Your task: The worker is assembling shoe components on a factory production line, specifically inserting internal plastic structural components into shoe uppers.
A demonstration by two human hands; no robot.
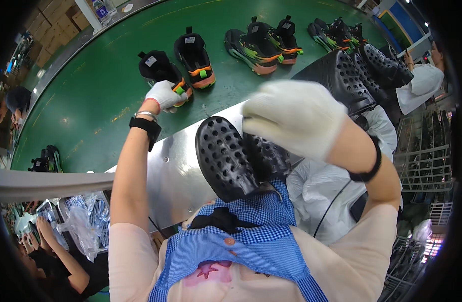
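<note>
1. Landmark: perforated black block (pixel 223 153).
2. Beyond-left of it, I see the left hand (pixel 163 95) gripping a sneaker (pixel 162 69).
3. Right hand (pixel 294 118), blurred, beyond-right of it; I cannot tell its grip.

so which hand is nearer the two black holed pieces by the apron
Right. The right hand partly covers the black holed pieces in this view; the left hand is farther off, at a shoe on the green table.

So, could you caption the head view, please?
White-gloved left hand on black-orange sneaker, white-gloved right hand near pitted black pads.
</note>
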